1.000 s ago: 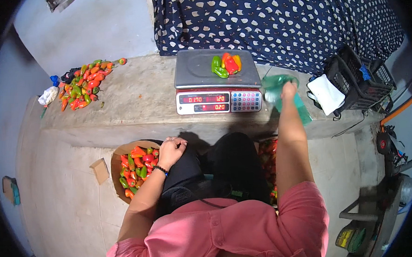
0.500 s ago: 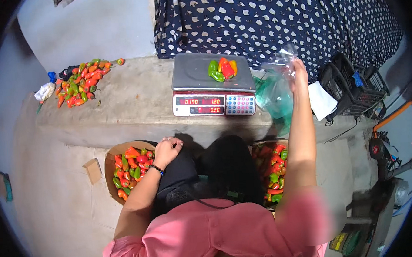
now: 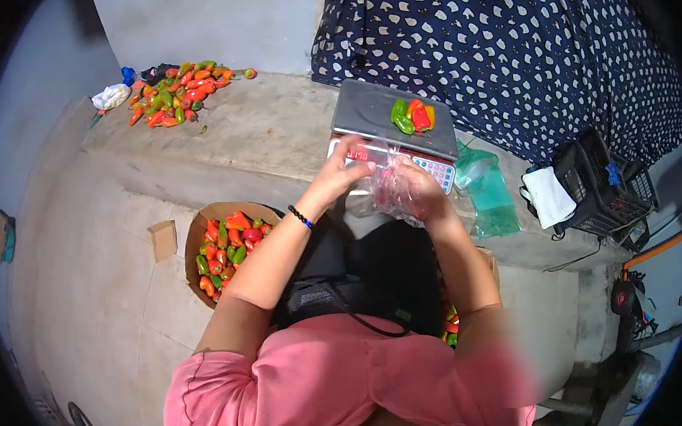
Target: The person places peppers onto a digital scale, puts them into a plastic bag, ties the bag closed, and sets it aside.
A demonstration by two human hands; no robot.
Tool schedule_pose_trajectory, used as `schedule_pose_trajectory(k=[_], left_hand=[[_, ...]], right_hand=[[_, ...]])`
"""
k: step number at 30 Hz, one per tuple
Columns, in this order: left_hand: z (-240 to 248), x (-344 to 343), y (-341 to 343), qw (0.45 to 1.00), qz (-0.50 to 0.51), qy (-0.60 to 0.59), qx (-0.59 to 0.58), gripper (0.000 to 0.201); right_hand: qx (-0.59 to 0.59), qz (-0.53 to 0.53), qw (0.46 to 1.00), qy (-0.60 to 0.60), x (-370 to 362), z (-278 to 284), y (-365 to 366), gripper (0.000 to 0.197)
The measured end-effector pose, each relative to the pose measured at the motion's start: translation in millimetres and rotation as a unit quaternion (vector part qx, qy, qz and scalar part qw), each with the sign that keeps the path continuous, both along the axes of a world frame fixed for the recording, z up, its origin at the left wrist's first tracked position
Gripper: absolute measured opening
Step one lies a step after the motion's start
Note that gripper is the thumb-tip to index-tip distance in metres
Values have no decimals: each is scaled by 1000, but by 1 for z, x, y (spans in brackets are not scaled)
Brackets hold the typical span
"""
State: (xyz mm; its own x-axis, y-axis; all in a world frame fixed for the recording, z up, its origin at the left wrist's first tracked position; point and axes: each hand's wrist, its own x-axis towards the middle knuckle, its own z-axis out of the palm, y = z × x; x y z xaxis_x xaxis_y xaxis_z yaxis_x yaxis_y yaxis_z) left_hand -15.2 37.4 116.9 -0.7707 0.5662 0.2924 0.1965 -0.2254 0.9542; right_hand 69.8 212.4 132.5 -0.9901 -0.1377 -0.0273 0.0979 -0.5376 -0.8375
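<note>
A clear plastic bag (image 3: 390,186) hangs bunched in front of the scale, with my right hand (image 3: 425,189) closed on its upper part. My left hand (image 3: 337,174) is beside the bag, thumb and fingers apart, over the left end of the scale's display. Behind both hands stands the digital scale (image 3: 359,108), its grey pan carrying a small group of green, red and orange peppers (image 3: 421,118). My hands and the bag cover much of the display and part of the keypad.
Loose peppers (image 3: 177,94) are heaped on the concrete ledge (image 3: 275,124) at left. A cardboard box of peppers (image 3: 227,246) stands by my left leg; another is partly hidden at right. Green plastic bags (image 3: 494,197), a white cloth (image 3: 548,198) and black crates (image 3: 597,172) lie right.
My right hand has brought the clear bag from the right side to in front of the scale. My left hand has lifted off my knee up to the bag. The view has shifted.
</note>
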Motion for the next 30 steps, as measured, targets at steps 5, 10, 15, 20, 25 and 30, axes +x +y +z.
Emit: schedule_pose_trajectory(k=[5, 10, 15, 20, 25, 30], left_hand=[[-9, -8, -8, 994, -13, -79, -76, 13], [-11, 0, -12, 977, -2, -212, 11, 16], [-31, -5, -20, 949, 15, -301, 92, 24], [-41, 23, 1, 949, -67, -302, 56, 19], [-73, 46, 13, 894, -167, -408, 73, 11], [-78, 54, 16, 874, -238, -422, 43, 3]], right_hand=[[150, -53, 987, -14, 16, 14, -22, 32], [295, -47, 952, 62, 17, -27, 12, 33], [313, -101, 942, -59, 34, -27, 53, 13], [339, -248, 906, -49, 58, -57, 80, 18], [508, -365, 779, -44, 82, -83, 88, 18], [364, -379, 844, -103, 110, -72, 72, 16]])
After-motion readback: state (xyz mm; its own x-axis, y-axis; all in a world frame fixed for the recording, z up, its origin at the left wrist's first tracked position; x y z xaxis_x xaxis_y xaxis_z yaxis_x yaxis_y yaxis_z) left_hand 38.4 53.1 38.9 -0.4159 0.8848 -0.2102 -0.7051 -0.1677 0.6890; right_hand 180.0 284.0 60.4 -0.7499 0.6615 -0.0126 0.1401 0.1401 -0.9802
